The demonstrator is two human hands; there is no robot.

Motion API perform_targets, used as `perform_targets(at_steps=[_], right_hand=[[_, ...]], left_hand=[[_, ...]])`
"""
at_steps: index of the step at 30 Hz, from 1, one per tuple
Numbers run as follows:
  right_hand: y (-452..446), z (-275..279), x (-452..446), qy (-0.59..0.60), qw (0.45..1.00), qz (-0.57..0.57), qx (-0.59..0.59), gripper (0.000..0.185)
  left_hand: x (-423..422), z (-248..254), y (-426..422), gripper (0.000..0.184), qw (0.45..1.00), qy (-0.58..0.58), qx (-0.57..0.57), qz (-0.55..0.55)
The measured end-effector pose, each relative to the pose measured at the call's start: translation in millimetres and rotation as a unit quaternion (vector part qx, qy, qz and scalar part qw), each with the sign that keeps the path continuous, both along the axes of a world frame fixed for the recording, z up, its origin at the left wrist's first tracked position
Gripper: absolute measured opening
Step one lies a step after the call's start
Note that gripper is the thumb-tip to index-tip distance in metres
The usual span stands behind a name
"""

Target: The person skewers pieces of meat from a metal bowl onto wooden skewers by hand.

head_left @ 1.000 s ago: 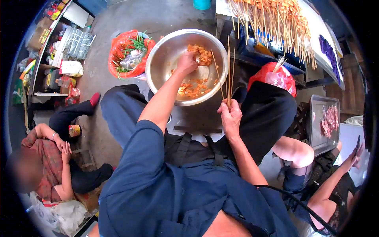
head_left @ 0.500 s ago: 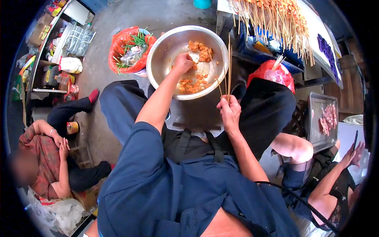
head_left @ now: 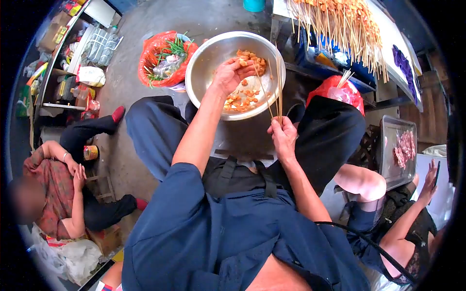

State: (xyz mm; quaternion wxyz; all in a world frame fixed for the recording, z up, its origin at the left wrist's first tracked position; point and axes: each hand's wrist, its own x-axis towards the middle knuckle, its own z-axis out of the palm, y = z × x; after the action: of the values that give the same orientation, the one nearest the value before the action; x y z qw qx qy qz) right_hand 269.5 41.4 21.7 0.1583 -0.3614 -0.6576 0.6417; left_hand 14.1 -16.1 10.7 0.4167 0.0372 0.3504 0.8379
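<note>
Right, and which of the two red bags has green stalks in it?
The red bag left of the metal bowl; the other bag, right of the bowl, has pale sticks poking out instead.

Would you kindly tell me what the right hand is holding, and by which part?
The right hand holds a few thin sticks by their near ends, between thumb and fingers.
</note>
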Motion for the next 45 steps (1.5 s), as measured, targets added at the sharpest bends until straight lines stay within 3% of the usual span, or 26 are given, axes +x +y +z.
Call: perform_targets(at_steps=[6,13,15,18,39,45], right_hand=[[0,-3,0,0.006,1.000,-0.001,-0.002,0.015],[-2,-4,-1,0.011,1.000,0.006,0.004,0.014],[-2,-4,0,0.016,1.000,0.004,-0.001,0.014],[-2,-5,-1,0.015,1.000,0.005,0.006,0.015],[-3,-1,-1,0.002,1.000,0.004,0.015,0.014],[-5,1,0,0.016,1.000,-0.006,0.012,0.014]], left_hand=[[9,14,4,0.026,0.985,-0.078,0.117,-0.100],[12,12,14,0.030,0.997,0.021,0.015,-0.071],[10,14,13,0.024,0.990,-0.062,0.087,-0.096],[12,14,12,0.026,0.984,-0.068,0.142,-0.087],[9,18,8,0.014,0.998,0.053,0.019,0.034],[10,18,8,0.008,0.994,0.107,-0.005,0.023]])
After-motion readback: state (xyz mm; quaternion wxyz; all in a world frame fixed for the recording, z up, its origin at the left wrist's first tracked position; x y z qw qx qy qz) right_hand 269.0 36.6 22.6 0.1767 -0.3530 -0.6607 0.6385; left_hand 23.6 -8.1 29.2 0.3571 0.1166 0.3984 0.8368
